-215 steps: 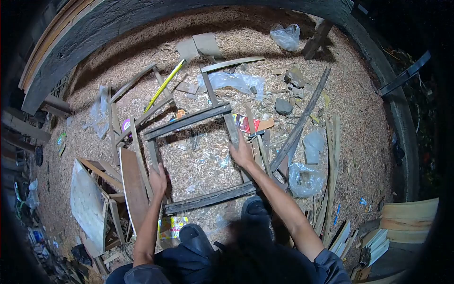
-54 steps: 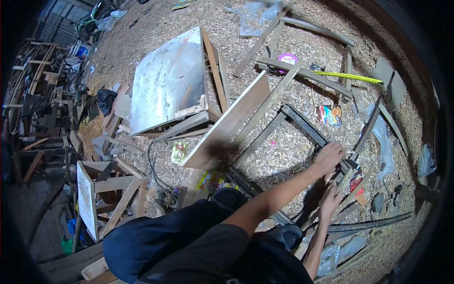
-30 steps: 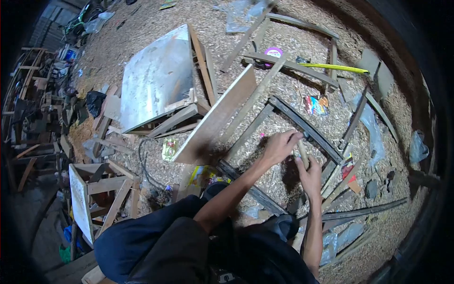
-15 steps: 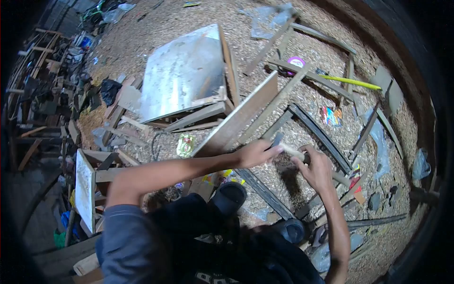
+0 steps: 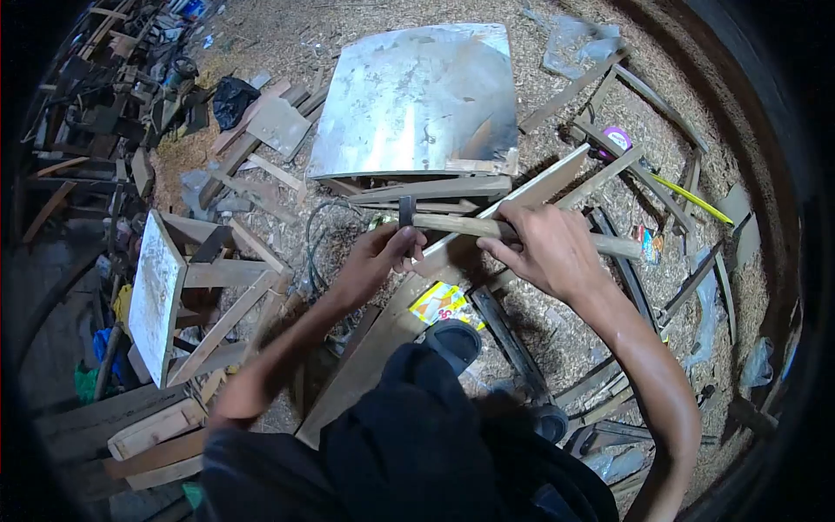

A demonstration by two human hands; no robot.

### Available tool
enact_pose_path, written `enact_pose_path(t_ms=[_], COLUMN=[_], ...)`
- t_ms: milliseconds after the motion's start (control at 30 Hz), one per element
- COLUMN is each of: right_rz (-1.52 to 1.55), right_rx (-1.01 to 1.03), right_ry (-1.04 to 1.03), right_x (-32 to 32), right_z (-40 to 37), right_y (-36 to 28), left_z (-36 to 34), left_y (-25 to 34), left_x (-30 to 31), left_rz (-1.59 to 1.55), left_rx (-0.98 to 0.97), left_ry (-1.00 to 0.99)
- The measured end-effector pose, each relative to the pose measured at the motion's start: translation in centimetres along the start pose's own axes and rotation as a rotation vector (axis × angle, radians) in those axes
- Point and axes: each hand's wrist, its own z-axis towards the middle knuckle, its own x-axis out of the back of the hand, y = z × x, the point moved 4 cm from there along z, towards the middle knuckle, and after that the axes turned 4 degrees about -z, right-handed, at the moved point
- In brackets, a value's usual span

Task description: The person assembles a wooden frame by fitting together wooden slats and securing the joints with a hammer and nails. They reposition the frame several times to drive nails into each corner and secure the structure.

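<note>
A hammer [image 5: 461, 224] with a pale wooden handle and a dark metal head [image 5: 406, 211] lies level across my view. My right hand [image 5: 552, 248] is wrapped round its handle, and the butt sticks out to the right. Just under the hammer head, my left hand [image 5: 376, 261] is closed, with thumb and fingertips pinched. Whatever is in that pinch is too small to make out. Below both hands, a long wooden board [image 5: 396, 335] slants from beside my feet up to the right.
A box-like piece with a shiny pale top [image 5: 417, 96] stands ahead. At left is a small wooden stool-like frame [image 5: 156, 300]. Dark frame pieces [image 5: 509, 344], a yellow wrapper [image 5: 442, 303] and a yellow strip [image 5: 691, 198] lie on the shavings-covered floor. Scrap wood [image 5: 96, 96] is heaped far left.
My view has shifted left. The hammer now lies level, its head toward my left hand. The slanting board now reaches down past my feet.
</note>
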Motion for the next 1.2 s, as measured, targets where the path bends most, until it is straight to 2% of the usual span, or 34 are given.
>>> enact_pose_path(t_ms=[67,200,267,300,367,433,467,533,567,633,733,800,867,900,933,1000,1067,1133,1200], right_rz=[0.046,0.0,0.0,0.03,0.084,0.104,0.133,0.168,0.206,0.262,0.255,0.24,0.3,0.321,0.316,0.321,0.338,0.421,0.424], right_rx=[-0.037,-0.034,0.043,0.011,-0.044,-0.069,-0.099,-0.145,-0.153,-0.197,-0.222,-0.233,-0.335,-0.299,-0.293,-0.233,-0.221,-0.321,-0.31], right_ry=[0.011,-0.031,-0.003,0.012,0.052,0.067,0.08,0.041,0.05,0.043,0.048,0.041,-0.026,0.027,0.031,0.085,0.071,-0.099,-0.129], right_x=[-0.3,-1.4,-1.8,-1.9,-2.2,-2.6,-2.8,-3.3,-3.3,-3.3,-2.9,-2.8,-3.2,-3.6,-4.1,-4.4,-4.5,-5.3,-5.2], right_z=[0.6,2.9,4.2,4.7,5.5,6.1,6.3,6.5,6.4,5.9,5.3,5.1,5.2,5.3,5.4,5.8,6.4,7.0,7.6], right_y=[-0.9,-2.2,-2.6,-2.7,-2.8,-3.0,-3.0,-3.3,-3.3,-3.1,-2.6,-2.2,-1.7,-1.4,-1.3,-1.5,-2.2,-3.0,-4.8], left_z=[-0.6,-0.3,1.2,2.2,4.0,7.4,9.0,9.8,10.4,11.1,11.7,11.7,12.3,11.5,10.2,6.9,3.5,0.8,-1.6], left_y=[-0.8,-5.3,-8.1,-11.1,-14.0,-18.2,-19.3,-20.7,-20.8,-19.7,-21.6,-22.9,-26.2,-25.4,-23.7,-18.5,-15.3,-14.1,-12.2], left_x=[0.6,4.5,9.8,13.6,20.5,26.9,28.1,29.8,30.6,30.7,32.1,32.3,33.5,31.8,28.5,20.5,14.5,9.1,4.1], left_rz=[-0.106,-0.323,-0.027,0.2,0.366,0.662,0.658,0.737,0.726,0.7,0.712,0.716,0.512,0.219,-0.067,-0.587,-0.68,-0.78,-0.76], left_rx=[-0.001,0.041,-0.037,-0.108,-0.18,-0.008,-0.01,0.403,0.403,0.693,0.77,0.725,0.517,0.412,0.299,-0.029,-0.123,-0.226,-0.209], left_ry=[0.153,0.28,0.479,0.708,0.906,1.065,1.066,1.217,1.216,0.962,1.024,0.977,0.967,0.866,0.753,0.773,0.704,0.607,0.478])
